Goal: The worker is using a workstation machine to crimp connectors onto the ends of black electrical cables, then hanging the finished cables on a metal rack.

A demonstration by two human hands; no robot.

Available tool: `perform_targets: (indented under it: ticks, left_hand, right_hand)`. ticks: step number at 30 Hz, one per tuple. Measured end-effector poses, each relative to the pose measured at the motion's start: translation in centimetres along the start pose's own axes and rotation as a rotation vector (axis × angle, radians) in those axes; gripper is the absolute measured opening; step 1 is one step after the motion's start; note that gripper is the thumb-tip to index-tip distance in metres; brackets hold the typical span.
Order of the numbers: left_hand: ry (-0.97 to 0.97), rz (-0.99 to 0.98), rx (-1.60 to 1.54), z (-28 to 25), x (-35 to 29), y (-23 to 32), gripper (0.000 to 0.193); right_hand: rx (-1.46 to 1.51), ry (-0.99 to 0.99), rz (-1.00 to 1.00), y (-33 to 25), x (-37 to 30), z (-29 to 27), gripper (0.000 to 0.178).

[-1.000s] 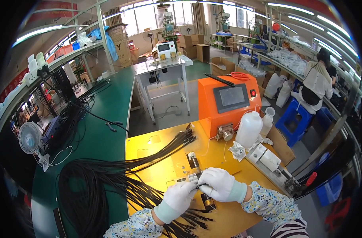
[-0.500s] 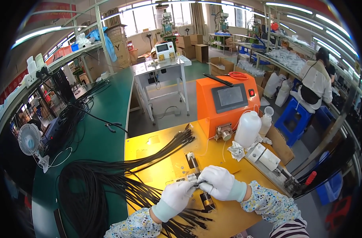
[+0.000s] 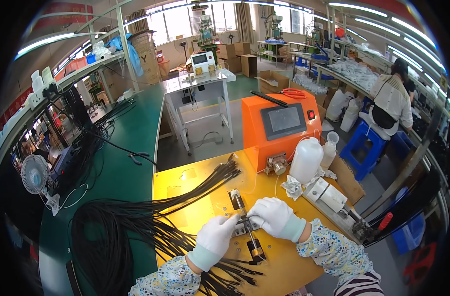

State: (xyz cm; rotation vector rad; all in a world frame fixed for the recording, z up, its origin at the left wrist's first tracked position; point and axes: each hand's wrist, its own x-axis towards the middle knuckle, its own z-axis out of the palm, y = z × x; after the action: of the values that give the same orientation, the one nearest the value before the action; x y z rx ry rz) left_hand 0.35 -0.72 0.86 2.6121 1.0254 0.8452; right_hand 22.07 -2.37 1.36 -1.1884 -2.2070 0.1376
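Observation:
Both my hands wear white gloves with pale green cuffs and meet over a small metal fixture (image 3: 243, 228) on the yellow worktop (image 3: 284, 246). The fingers of my left hand (image 3: 216, 237) pinch at the fixture's left side. From the right, my right hand (image 3: 274, 217) pinches over its far edge. A thin dark piece, like a cable end, spans between the fingertips; its exact form is too small to tell. Metal rods run from the fixture toward and away from me. A big bundle of black cables (image 3: 104, 237) lies left of my hands, its ends fanned over the worktop.
An orange machine (image 3: 279, 128) with a screen stands behind, pliers on top. Right of it are a white bottle (image 3: 306, 160), crumpled tissue (image 3: 291, 187) and a red-handled clamp (image 3: 382, 222). A small fan (image 3: 36, 173) stands on the green table (image 3: 121, 172). A person (image 3: 392, 98) sits far right.
My hands have moved slightly apart, the right one up and away from the left. More of the metal fixture and its near rod shows between them.

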Motion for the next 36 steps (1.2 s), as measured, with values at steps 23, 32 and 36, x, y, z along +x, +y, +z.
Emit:
perform_targets:
  ticks: [23, 32, 36]
  left_hand:
    - [-0.118, 0.262, 0.334, 0.7, -0.3, -1.3, 0.04]
    - [-0.162, 0.192, 0.326, 0.3, -0.1, -1.7, 0.037]
    - [-0.094, 0.09, 0.267, 0.2, 0.1, -1.9, 0.034]
  right_hand:
    - [-0.91, -0.549, 0.13, 6.3, 13.4, 4.1, 0.008]
    - [-0.558, 0.267, -0.161, 0.4, 5.4, -3.4, 0.01]
    - [-0.427, 0.298, -0.101, -0.3, 2.8, -3.6, 0.014]
